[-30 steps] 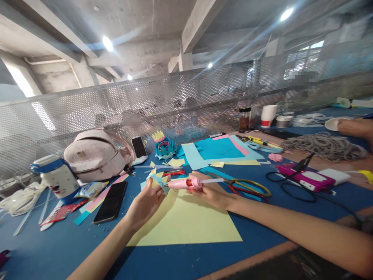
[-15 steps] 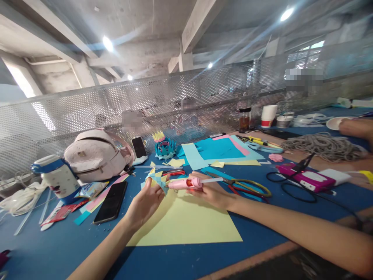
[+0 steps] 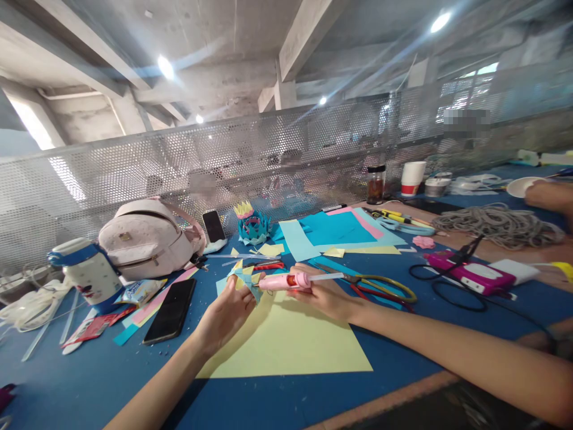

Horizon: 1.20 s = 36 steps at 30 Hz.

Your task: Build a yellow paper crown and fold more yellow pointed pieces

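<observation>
With my left hand point(image 3: 224, 313) pinching the paper flower point(image 3: 244, 278) mid-table over the yellow sheet point(image 3: 286, 337) and my right hand point(image 3: 324, 295) clutching the glue gun point(image 3: 284, 281), I risk burnt fingertips.

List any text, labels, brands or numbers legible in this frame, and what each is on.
None can be read.
Snack packet: print too blurred.
Mug: a picture, no legible words.
Paper cup: red band, no readable text.
Pink glue gun in the right hand: no visible label.
</observation>
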Motion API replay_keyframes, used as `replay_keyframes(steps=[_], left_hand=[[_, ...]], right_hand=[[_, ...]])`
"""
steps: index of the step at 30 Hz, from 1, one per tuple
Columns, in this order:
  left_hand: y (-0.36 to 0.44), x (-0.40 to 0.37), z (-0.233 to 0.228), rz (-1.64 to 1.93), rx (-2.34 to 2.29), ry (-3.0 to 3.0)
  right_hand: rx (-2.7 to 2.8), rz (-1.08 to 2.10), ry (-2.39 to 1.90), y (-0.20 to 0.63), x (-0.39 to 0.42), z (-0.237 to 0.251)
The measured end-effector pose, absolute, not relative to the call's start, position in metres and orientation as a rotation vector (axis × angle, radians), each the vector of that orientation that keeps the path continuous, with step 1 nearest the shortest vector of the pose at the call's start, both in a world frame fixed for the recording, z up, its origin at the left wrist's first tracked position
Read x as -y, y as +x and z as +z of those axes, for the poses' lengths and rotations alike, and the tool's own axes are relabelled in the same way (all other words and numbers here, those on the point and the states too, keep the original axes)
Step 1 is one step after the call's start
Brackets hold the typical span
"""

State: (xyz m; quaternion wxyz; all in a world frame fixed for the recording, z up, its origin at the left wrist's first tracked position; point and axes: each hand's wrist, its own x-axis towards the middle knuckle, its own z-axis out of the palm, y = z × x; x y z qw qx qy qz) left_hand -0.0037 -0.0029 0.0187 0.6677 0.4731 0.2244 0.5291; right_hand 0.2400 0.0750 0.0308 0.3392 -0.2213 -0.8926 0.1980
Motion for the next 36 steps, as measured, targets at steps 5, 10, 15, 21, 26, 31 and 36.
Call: replay_keyframes(steps=[5,10,15,21,26,31,36], left_hand=[[-0.004,0.004,0.020,1.174,-0.518,1.084],[-0.005,0.003,0.019,1.210,-0.493,1.088],[-0.006,0.001,0.018,1.217,-0.465,1.071],[-0.007,-0.001,0.020,1.243,-0.445,1.050],[-0.005,0.001,0.021,1.214,-0.442,1.054],[-0.006,0.001,0.019,1.217,-0.440,1.040],[-0.007,0.000,0.020,1.231,-0.444,1.012]], right_hand=[[2.330,0.561,-0.561,0.241,-0.076,0.029],[2.302,0.641,-0.499,0.241,-0.077,0.025],[2.332,0.591,-0.501,0.241,-0.078,0.026],[2.328,0.525,-0.521,0.242,-0.079,0.026],[2.312,0.487,-0.511,0.242,-0.080,0.027],[2.305,0.523,-0.545,0.242,-0.074,0.033],[2.280,0.473,-0.614,0.241,-0.074,0.035]])
